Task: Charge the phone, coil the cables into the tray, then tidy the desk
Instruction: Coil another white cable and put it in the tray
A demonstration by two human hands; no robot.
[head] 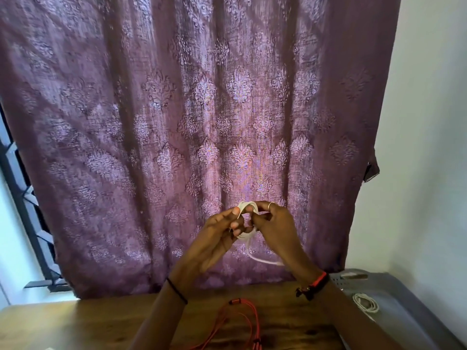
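"White cable [246, 206], wound into a small coil. Where is it?"

"Up above the desk [75, 324], held between both hands in front of the purple curtain [202, 109]. A loose tail hangs from the coil down toward the desk's back right."

"How do the fingers lie?"

"The left hand [214, 238] pinches the coil's near side, thumb on top and fingertips below. The right hand [275, 223] has its fingers curled round the coil's other side; a ring shows on one finger."

"And on the desk itself?"

"A red cable [256, 322] lies loose on the wood, under the forearms, at the desk's near edge."

"Anything beside the desk?"

"A grey tray [409, 299] sits against its right side. A second white cable [366, 303] lies coiled in it, close to the desk's edge."

"The wrists?"

"A thin dark band on the left one, red and black bands on the right, both over the desk."
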